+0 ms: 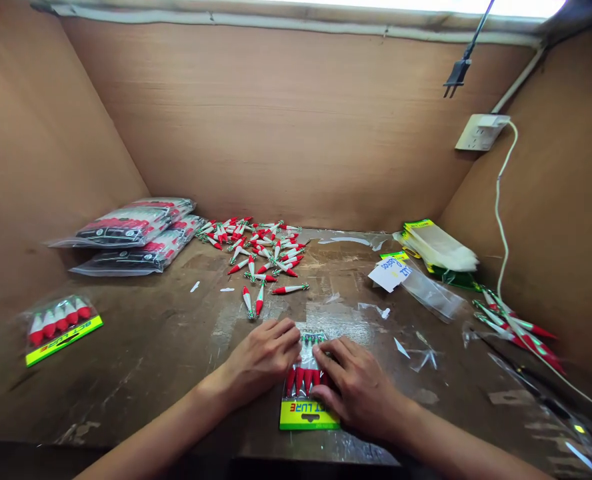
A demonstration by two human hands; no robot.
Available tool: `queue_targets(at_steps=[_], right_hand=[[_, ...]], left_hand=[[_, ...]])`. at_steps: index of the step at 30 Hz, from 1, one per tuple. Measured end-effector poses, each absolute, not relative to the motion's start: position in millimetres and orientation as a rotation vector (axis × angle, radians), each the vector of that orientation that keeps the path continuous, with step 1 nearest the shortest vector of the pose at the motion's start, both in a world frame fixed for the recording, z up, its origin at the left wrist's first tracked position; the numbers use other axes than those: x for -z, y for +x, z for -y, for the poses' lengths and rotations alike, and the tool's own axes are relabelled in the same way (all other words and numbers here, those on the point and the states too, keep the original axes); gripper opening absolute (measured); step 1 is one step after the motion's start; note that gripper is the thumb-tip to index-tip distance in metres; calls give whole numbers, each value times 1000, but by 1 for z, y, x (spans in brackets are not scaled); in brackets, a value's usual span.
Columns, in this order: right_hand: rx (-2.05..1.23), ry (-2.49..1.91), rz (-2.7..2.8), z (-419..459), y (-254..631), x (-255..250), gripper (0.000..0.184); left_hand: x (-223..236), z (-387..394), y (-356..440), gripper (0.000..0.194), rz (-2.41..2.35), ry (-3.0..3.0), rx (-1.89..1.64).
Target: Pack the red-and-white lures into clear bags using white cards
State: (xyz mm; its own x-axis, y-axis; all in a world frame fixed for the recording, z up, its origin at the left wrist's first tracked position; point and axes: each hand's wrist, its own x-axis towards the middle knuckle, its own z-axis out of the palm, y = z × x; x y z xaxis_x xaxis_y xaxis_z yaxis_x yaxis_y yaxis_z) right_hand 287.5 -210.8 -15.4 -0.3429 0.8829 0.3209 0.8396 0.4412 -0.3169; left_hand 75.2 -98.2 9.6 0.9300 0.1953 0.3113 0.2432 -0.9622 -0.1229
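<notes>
A clear pack of red-and-white fishing lures (304, 380) with a yellow-green header lies flat on the table, header toward me. My left hand (271, 350) is closed at the pack's upper left edge, its fingertips curled out of sight. From the right, my right hand (353, 383) grips the pack, index finger on the lures and thumb near the header. Beyond my hands is a heap of loose lures (263, 247), with a few single ones nearer. Another filled lure pack (62, 323) rests at the left.
Large bags of lures (131, 233) are stacked back left. Header bags (439, 247), a handwritten white card (389, 275) and larger green-and-red lures (521, 327) lie right. A white cable (499, 207) runs down from the socket (481, 132); a plug (457, 73) hangs above.
</notes>
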Motion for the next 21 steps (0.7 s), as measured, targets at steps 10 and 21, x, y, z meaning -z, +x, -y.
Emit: queue_targets(at_steps=[10, 21], right_hand=[[-153, -1374, 2241, 209, 290, 15, 44], [-199, -1395, 2256, 210, 290, 18, 45]], left_hand=[[12, 121, 51, 13, 1121, -3135, 870], [8, 70, 64, 21, 806, -3227, 457]])
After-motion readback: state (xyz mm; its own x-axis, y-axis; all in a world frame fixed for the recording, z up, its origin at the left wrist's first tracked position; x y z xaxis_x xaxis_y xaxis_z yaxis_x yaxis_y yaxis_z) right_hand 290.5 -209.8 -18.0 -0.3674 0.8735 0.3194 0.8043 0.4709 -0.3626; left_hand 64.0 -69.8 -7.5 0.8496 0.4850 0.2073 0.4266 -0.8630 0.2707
